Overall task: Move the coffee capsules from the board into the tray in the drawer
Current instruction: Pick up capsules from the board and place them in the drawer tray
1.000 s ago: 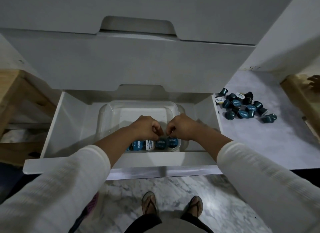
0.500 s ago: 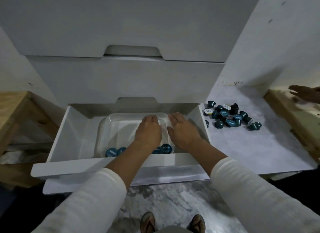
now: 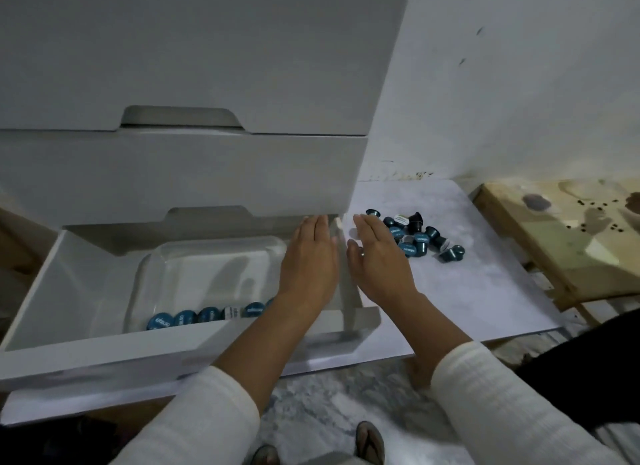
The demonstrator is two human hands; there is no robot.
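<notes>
Over drawer wall, seemingly empty flat hands (image 3: pixel 341 257)

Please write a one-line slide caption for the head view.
Both open hands, left and right, reach toward capsules on the board; a row lines the tray.

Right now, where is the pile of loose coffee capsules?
In the head view, the pile of coffee capsules lies on the white board, right of the open drawer, just beyond the right hand.
</notes>
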